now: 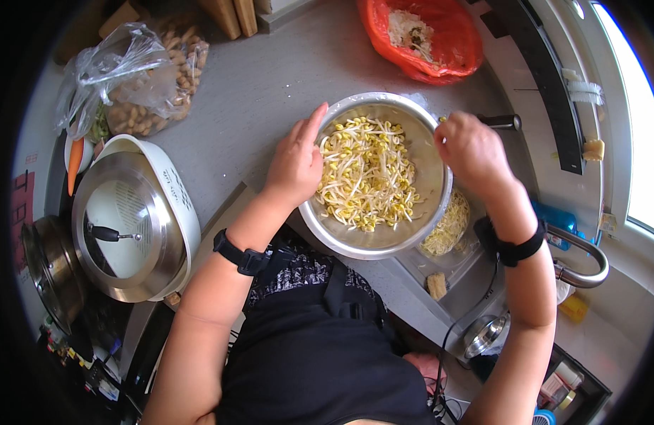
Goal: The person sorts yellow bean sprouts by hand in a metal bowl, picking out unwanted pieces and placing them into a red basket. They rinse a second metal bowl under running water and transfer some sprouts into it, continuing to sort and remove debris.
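A stainless steel bowl holding soybean sprouts stands at the counter's front edge before me. My left hand lies against the bowl's left rim, thumb bent inward and fingers stretched along the outside. At the upper right rim is my right hand, slightly blurred, with its fingers curled; a small yellow sprout head shows beside its fingertips, and whether the fingers grip it cannot be made out. More sprouts lie in a clear container below the bowl's right side, by the sink. A red plastic bag with pale scraps stands open beyond the bowl.
At left, a lidded metal pan sits over a white basin. Behind it lie a bag of peanuts and a carrot. The sink faucet, a sponge and a blue bottle are at right.
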Demonstrator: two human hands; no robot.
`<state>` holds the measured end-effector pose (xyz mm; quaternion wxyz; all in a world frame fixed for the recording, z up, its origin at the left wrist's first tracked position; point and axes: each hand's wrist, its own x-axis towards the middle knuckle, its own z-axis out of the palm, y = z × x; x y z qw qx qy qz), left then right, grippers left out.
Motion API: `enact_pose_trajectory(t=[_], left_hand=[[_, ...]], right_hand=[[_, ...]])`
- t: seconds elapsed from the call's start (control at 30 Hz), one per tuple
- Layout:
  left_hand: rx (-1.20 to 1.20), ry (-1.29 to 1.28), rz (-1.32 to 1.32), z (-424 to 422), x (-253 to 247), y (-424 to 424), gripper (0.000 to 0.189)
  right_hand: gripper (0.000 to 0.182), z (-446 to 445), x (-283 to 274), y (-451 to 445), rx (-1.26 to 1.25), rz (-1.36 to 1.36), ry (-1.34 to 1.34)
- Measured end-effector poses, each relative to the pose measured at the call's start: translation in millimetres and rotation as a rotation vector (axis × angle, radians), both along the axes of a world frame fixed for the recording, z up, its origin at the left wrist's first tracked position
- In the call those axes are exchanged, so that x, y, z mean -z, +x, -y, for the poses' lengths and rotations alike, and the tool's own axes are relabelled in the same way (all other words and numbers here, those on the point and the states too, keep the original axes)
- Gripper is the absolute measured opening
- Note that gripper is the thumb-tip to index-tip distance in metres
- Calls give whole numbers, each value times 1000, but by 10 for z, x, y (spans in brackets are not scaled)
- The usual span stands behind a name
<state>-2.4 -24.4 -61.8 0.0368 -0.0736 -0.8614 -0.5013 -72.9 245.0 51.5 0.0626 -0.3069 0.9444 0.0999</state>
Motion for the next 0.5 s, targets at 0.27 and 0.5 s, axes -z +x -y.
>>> enact_pose_trajectory(t=[0.27, 0.5], left_hand=[[33, -9, -28, -14, -17, -46, 67], [16, -19, -19, 5, -7, -17, 67]], right_hand=[[17, 46, -250, -957, 259, -324, -552], [19, 183, 49, -482, 328, 24, -477]])
